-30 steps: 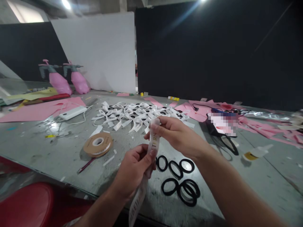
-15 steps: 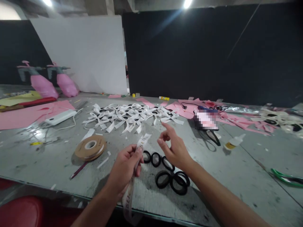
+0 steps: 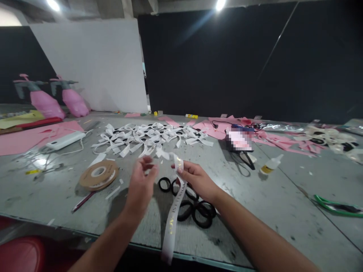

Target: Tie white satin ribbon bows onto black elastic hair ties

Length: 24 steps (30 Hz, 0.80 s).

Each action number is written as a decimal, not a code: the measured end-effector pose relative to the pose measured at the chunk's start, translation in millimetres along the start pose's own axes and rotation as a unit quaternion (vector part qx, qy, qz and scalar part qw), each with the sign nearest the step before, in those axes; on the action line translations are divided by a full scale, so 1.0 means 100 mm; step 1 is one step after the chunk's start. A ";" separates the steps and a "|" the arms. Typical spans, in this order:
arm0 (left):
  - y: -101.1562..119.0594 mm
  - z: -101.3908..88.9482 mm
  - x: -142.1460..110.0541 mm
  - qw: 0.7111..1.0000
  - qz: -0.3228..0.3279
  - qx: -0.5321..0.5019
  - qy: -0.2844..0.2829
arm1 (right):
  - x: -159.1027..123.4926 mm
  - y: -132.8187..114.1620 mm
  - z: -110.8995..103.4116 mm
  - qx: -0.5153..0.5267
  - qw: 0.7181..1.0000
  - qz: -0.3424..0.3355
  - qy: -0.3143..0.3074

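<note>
My right hand (image 3: 195, 178) pinches a white printed ribbon (image 3: 173, 215) between thumb and fingers. The ribbon's short upper end stands above the grip, and its long part hangs down past the table's front edge, with gold and dark lettering on it. To the left of the ribbon, my left hand (image 3: 143, 177) is raised with fingers apart, slightly blurred and holding nothing. Several black hair ties (image 3: 202, 219) lie on the table below and behind my right hand. A pile of hair ties with white ribbon bows (image 3: 153, 138) spreads across the table beyond both hands.
At the left lies a cardboard ribbon spool (image 3: 98, 174) by a dark pen (image 3: 82, 202). A white power strip (image 3: 65, 139) and pink spray bottles (image 3: 47, 104) are farther back. On the right are a glue bottle (image 3: 270, 165) and green-handled scissors (image 3: 334, 207).
The ribbon has passed from my left hand to my right hand. My left hand has let go and moved left; my right hand has closed on it. The view has shifted slightly right.
</note>
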<state>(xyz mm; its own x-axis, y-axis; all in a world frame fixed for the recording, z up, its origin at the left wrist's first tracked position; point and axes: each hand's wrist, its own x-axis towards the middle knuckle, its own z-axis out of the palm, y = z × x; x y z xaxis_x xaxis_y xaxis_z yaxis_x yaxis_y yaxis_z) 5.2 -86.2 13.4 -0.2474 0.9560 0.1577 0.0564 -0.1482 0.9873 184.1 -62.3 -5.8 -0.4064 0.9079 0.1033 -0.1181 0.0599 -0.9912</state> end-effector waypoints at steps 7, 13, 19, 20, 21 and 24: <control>0.40 -0.31 0.17 0.890 0.259 0.316 -0.205 | -0.08 -0.14 -0.10 -0.017 0.978 0.106 -0.179; 0.29 -0.02 0.31 0.878 -0.023 0.188 -0.440 | -0.07 -0.17 -0.15 -0.041 0.976 0.100 -0.190; 0.11 -0.02 0.39 0.882 -0.143 0.107 -0.436 | 0.00 -0.08 -0.21 0.082 0.990 0.098 -0.056; 0.10 -0.04 0.36 0.890 -0.154 0.087 -0.421 | 0.01 -0.06 -0.23 0.092 0.992 0.083 -0.025; 0.09 -0.07 0.32 0.895 -0.166 0.071 -0.409 | 0.03 -0.05 -0.24 0.093 0.993 0.067 0.005; 0.06 -0.12 0.10 0.888 -0.209 0.030 -0.408 | 0.05 0.00 -0.26 0.059 0.996 0.009 0.068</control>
<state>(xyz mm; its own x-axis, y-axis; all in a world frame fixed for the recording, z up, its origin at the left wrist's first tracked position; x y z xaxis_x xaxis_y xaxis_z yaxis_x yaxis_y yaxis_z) -8.2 -80.4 20.9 0.5227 0.7937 -0.3112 0.1811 0.2533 0.9503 205.5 -46.8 -7.1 -0.2837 0.9566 0.0659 -0.2212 0.0015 -0.9752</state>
